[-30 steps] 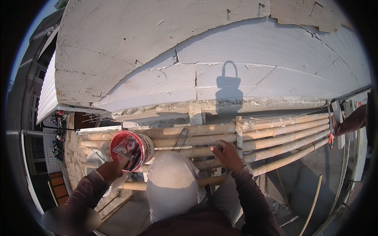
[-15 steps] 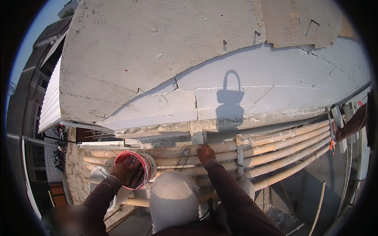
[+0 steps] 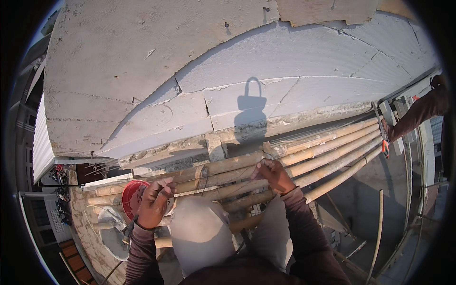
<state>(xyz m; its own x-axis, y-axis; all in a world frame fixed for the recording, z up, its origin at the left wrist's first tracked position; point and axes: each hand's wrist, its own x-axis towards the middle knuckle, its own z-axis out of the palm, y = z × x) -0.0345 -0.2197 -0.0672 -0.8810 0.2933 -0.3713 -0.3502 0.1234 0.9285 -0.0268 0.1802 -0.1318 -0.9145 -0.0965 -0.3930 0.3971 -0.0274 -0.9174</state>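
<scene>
My left hand (image 3: pixel 156 202) is closed in a pinch, raised in front of the red-rimmed bucket (image 3: pixel 129 199), which it partly hides. My right hand (image 3: pixel 275 175) pinches too, held above the bamboo poles (image 3: pixel 327 154). Between the two sets of fingertips a thin wire (image 3: pixel 223 189) appears to stretch, very faint against the poles. A dark tie loop (image 3: pixel 204 176) wraps the poles between my hands. My light-coloured trouser knees (image 3: pixel 199 228) show below, close to the poles.
A pale block wall (image 3: pixel 190 109), partly plastered, rises ahead, with nails sticking out (image 3: pixel 227 24). At the right a person's sleeved arm (image 3: pixel 422 107) reaches to the pole ends beside an orange-handled tool (image 3: pixel 384 148). A drop (image 3: pixel 361 204) opens below the poles.
My left hand has come out of the bucket and up to the right. My right hand has lifted off the poles and moved right. The view has shifted, so the wall appears farther left.
</scene>
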